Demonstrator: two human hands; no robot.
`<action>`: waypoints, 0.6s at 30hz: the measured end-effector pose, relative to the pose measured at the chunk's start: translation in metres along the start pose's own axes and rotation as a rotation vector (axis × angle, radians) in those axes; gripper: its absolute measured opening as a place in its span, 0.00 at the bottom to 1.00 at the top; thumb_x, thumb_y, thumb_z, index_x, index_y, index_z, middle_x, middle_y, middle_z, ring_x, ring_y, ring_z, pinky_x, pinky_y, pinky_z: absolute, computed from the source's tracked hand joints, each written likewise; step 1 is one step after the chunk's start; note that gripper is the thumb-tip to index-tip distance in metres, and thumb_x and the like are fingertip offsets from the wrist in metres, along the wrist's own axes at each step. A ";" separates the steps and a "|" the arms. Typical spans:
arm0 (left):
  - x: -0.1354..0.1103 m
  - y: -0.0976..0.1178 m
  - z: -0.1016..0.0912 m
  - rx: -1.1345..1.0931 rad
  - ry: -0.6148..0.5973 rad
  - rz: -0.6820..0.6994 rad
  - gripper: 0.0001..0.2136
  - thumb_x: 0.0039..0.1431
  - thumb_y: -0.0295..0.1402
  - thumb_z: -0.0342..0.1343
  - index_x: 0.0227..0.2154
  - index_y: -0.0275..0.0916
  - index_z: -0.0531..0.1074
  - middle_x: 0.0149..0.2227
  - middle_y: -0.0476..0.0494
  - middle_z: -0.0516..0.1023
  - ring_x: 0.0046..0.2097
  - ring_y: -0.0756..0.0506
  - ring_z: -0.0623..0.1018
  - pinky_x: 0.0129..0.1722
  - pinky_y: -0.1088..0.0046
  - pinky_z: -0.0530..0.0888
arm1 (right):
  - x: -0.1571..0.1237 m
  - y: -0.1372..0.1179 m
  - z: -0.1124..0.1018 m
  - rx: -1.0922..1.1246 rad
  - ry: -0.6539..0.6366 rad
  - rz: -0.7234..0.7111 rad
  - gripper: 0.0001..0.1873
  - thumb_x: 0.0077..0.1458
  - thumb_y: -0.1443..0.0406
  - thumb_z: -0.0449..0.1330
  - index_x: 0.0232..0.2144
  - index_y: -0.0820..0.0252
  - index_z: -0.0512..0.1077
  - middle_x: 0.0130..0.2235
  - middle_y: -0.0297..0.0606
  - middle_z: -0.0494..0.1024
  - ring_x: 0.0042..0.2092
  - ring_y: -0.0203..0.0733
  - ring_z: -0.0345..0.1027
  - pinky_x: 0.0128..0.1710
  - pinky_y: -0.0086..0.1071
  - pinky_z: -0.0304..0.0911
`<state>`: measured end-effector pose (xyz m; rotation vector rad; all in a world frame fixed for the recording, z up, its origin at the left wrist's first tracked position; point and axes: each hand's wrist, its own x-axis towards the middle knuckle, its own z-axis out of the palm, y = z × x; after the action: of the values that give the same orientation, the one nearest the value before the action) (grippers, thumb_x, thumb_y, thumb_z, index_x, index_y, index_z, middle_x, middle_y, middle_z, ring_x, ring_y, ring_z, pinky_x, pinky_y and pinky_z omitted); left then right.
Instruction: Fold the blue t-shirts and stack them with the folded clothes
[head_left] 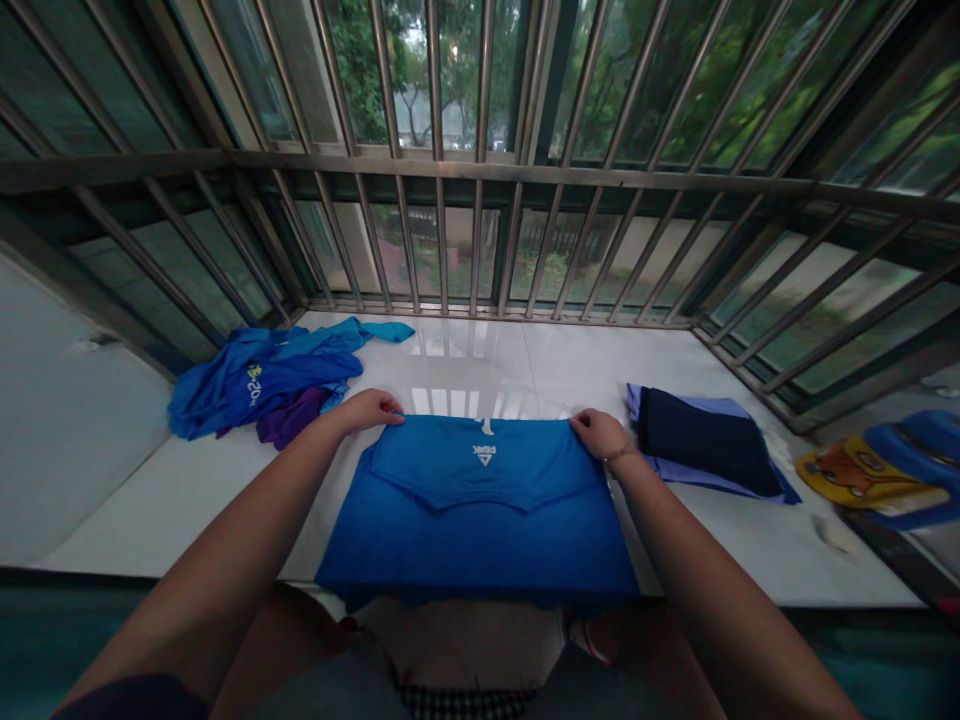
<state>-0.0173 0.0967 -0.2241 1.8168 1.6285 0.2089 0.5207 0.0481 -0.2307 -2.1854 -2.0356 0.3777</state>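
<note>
A blue T-shirt [480, 545] with a white printed logo lies spread on the white tiled ledge in front of me, its upper part folded down over the rest. My left hand [373, 408] pinches the far left corner of the fold. At the far right corner, my right hand [598, 432] grips the same folded edge between thumb and fingers. The shirt's near end reaches the ledge's front edge and hangs slightly over it.
Crumpled blue and purple clothes [262, 385] are heaped at the left. Folded dark and lilac garments [709, 440] lie stacked at the right, beside a yellow and blue object [885, 465]. Metal window bars [480, 170] enclose the white ledge [480, 360].
</note>
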 end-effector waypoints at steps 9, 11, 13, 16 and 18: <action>0.016 0.003 -0.012 0.063 -0.068 0.026 0.15 0.38 0.48 0.73 0.27 0.45 0.82 0.29 0.49 0.85 0.37 0.41 0.81 0.38 0.69 0.72 | 0.021 0.006 -0.020 0.034 -0.166 -0.253 0.11 0.61 0.65 0.69 0.46 0.55 0.85 0.41 0.36 0.88 0.40 0.41 0.81 0.43 0.29 0.70; 0.021 0.008 -0.017 0.062 -0.073 0.042 0.17 0.38 0.50 0.73 0.26 0.44 0.81 0.28 0.49 0.83 0.35 0.42 0.80 0.37 0.70 0.71 | 0.029 0.004 -0.025 0.010 -0.181 -0.269 0.04 0.59 0.66 0.70 0.37 0.55 0.85 0.36 0.34 0.86 0.38 0.41 0.80 0.41 0.29 0.68; 0.027 0.014 -0.022 0.047 -0.059 0.054 0.19 0.38 0.52 0.73 0.25 0.43 0.79 0.26 0.49 0.81 0.34 0.42 0.79 0.36 0.70 0.70 | 0.038 0.000 -0.030 -0.010 -0.147 -0.272 0.02 0.58 0.68 0.70 0.34 0.56 0.84 0.35 0.35 0.86 0.38 0.42 0.79 0.41 0.29 0.67; 0.038 0.025 -0.033 0.017 0.030 0.068 0.22 0.40 0.55 0.72 0.26 0.42 0.76 0.26 0.48 0.79 0.33 0.42 0.77 0.35 0.69 0.70 | 0.051 -0.010 -0.040 -0.025 -0.027 -0.263 0.03 0.60 0.69 0.68 0.35 0.58 0.83 0.39 0.40 0.85 0.42 0.44 0.78 0.45 0.32 0.67; 0.044 0.034 -0.043 0.006 0.136 0.078 0.23 0.43 0.56 0.70 0.28 0.42 0.75 0.28 0.47 0.79 0.34 0.42 0.77 0.36 0.69 0.70 | 0.055 -0.017 -0.048 -0.023 0.082 -0.253 0.05 0.62 0.68 0.65 0.38 0.60 0.83 0.43 0.44 0.84 0.45 0.46 0.77 0.48 0.34 0.67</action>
<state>-0.0036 0.1538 -0.1863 1.9082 1.6525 0.3704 0.5204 0.1081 -0.1855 -1.8877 -2.2430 0.2316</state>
